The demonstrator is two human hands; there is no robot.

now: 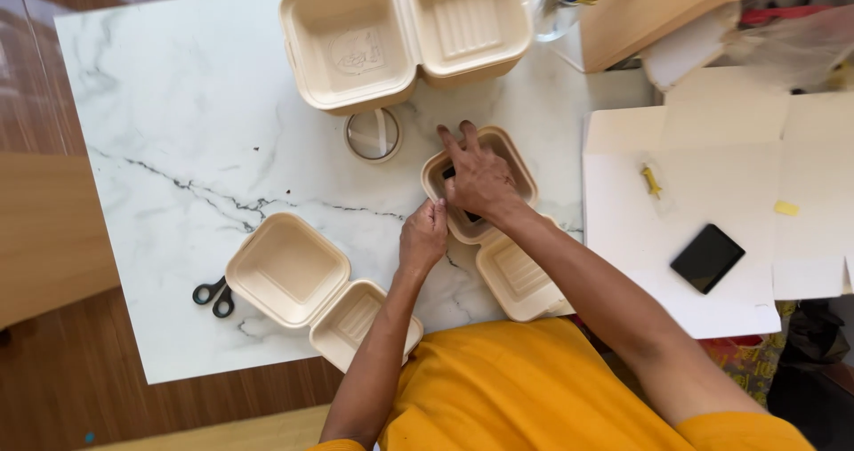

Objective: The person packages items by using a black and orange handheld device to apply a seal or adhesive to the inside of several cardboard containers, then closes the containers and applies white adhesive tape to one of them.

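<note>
My right hand (480, 180) lay flat inside the small open clamshell box (520, 171), fingers spread over a dark object (469, 216) in its tray; whether they actually gripped it I could not tell. My left hand (423, 236) was loosely curled against that box's near rim, pinching or steadying it. The box sat mid-table on the marble top (178, 148), its lid hinged toward me. A tape roll (373, 135) lay just beyond, a larger open clamshell (405, 33) behind it, another box (307, 286) and scissors (213, 295) to the left. I judged the light tray could skid or tip if the right hand pressed unevenly, spilling the dark piece.
</note>
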